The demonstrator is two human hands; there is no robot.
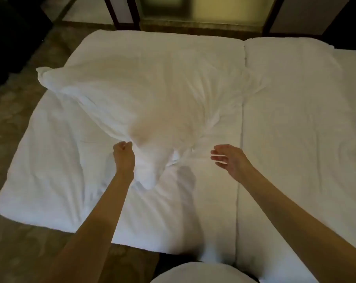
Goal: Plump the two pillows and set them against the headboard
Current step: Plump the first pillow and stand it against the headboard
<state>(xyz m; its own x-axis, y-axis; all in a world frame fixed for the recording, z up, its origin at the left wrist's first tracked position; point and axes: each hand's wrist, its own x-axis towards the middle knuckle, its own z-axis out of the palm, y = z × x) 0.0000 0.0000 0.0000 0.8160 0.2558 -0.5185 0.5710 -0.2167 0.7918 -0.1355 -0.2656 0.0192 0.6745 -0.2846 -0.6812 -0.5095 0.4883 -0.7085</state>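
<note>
A: Where is the pillow point(144, 99) now?

B: It lies across the left bed point(50, 180), in the far half, a little crumpled and blurred. One corner sticks out to the far left, and the near corner hangs down between the two hands.

A: Which hand has it?

B: The left hand point(124, 155). Its fingers are closed into a fist on the near edge of the pillow's fabric. The right hand point(229, 158) is spread wide and grips nothing; it is just beside the pillow's near right side, above the sheet, not touching it as far as I can tell.

A: And around it?

B: A second white bed point(295, 129) stands touching the first on the right, with a seam between them. Beyond are dark wooden posts point(122, 13). On the left is a patterned carpet point(13, 123). I see only one pillow clearly.
</note>
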